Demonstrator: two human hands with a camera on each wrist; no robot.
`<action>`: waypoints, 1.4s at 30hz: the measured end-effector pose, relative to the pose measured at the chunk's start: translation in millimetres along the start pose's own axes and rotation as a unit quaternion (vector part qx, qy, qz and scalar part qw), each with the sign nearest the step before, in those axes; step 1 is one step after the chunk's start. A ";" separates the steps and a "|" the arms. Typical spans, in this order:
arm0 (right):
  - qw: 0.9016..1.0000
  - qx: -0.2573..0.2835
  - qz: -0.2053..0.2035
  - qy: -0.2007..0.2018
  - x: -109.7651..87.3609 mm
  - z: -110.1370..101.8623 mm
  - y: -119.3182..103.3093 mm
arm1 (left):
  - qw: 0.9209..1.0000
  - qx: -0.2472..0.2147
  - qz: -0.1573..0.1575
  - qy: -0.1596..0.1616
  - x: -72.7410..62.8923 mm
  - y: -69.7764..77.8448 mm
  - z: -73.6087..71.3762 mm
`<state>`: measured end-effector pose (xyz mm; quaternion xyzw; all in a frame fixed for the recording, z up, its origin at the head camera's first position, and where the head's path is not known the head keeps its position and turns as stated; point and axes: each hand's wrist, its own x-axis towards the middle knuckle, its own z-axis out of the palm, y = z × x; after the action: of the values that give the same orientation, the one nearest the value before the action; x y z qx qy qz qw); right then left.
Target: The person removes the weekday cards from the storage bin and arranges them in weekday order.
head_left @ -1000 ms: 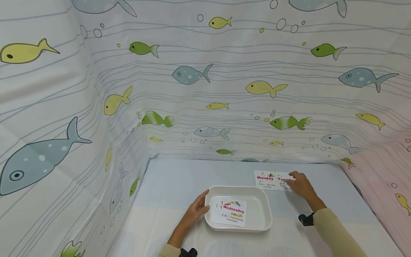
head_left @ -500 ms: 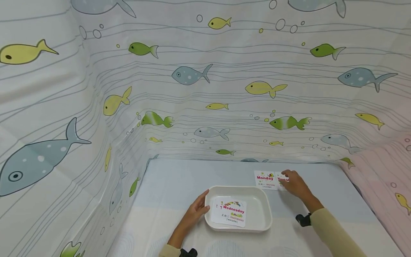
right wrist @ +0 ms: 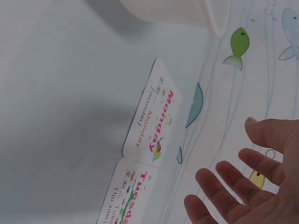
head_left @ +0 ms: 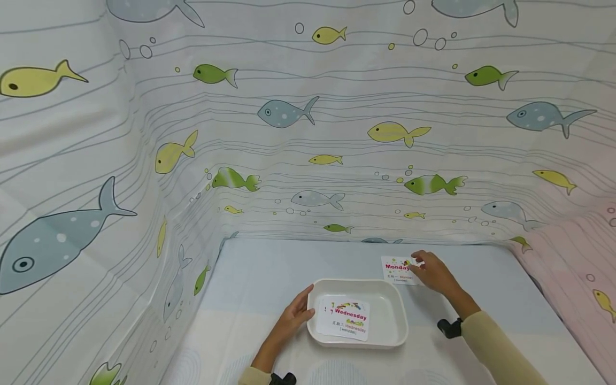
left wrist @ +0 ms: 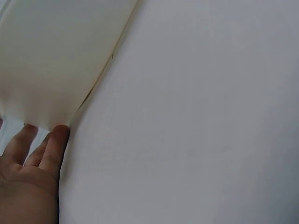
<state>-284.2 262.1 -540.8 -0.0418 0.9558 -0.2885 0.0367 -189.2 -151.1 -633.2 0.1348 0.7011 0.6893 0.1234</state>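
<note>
A white rectangular tray (head_left: 390,321) stands on the table. Its left side is held by my left hand (head_left: 292,316), the thumb over the rim; in the left wrist view the fingers (left wrist: 55,147) meet the tray's outer wall (left wrist: 60,56). Inside the tray lies a Wednesday card (head_left: 344,319), overlapping at least one other card. My right hand (head_left: 434,271) hovers, fingers loosely spread and holding nothing, over the cards beyond the tray. The right wrist view shows the Monday card (right wrist: 152,119) flat with the Tuesday card (right wrist: 124,196) edge to edge beside it; in the head view the hand covers Tuesday.
A pale tablecloth (head_left: 269,262) covers the table. Fish-printed fabric (head_left: 361,85) rises behind and at the left, and a pinkish stretch (head_left: 572,278) hangs along the right. A dark strap device (head_left: 449,328) sits at the right wrist.
My right hand has moved left, from over the Tuesday card towards the Monday card. The left hand, the tray and the cards have stayed in place.
</note>
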 end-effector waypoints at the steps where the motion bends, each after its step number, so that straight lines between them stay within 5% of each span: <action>1: 1.000 0.007 -0.002 0.000 0.1 -0.5 -1.4 | 1.000 0.000 0.002 0.001 -0.1 -0.1 0.1; 17: 0.998 0.060 -0.022 -0.026 -9.0 8.7 -26.0 | 1.000 0.012 -0.011 0.005 -0.2 -3.0 -0.2; 35: 0.988 0.078 -0.114 -0.074 -17.3 17.7 -74.0 | 1.000 0.003 -0.014 0.010 0.1 -1.1 -0.2; 42: 0.975 0.076 -0.178 -0.112 -17.8 18.8 -86.9 | 1.000 0.012 -0.011 0.003 0.1 -0.9 -0.4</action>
<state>-259.6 181.5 -507.5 -0.2407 0.8983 -0.3554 0.0942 -189.4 -151.5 -634.1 0.1271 0.7107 0.6801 0.1273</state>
